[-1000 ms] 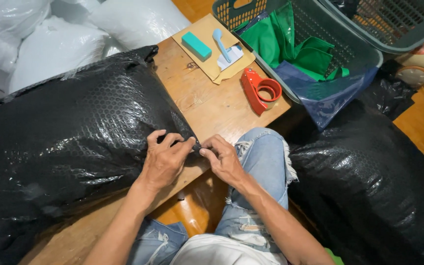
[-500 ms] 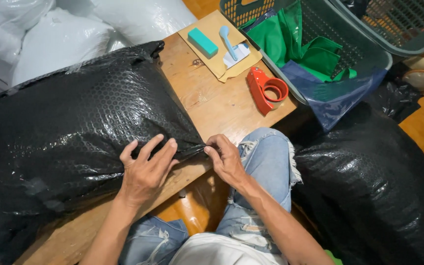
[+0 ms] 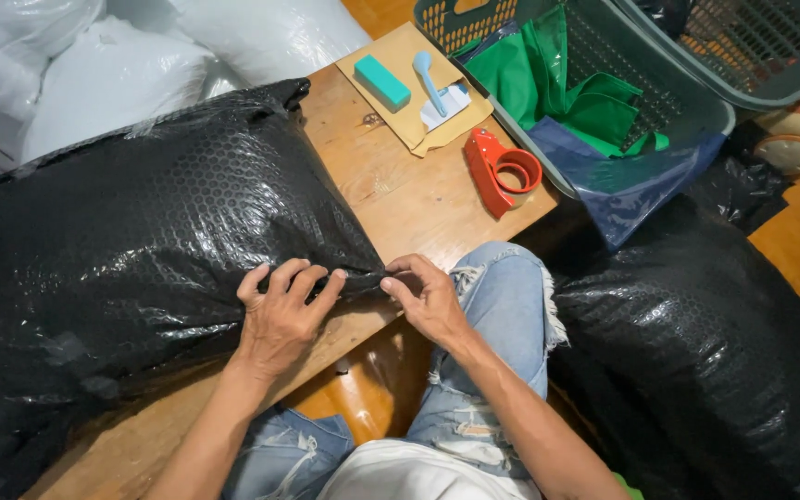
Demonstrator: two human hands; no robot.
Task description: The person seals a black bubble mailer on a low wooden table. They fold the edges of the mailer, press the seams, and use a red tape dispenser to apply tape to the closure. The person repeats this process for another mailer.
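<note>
where black bubble-wrap parcel [image 3: 150,250] lies across wooden table [image 3: 400,194], its near corner sits between both hands: left hand [image 3: 281,315] flat, fingers spread on wrap; right hand [image 3: 428,294] pinching corner shut. red tape dispenser [image 3: 504,171] well apart.

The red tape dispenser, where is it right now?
In the head view, the red tape dispenser lies at the wooden table's far right edge, between the brown envelope and the green basket.
</note>
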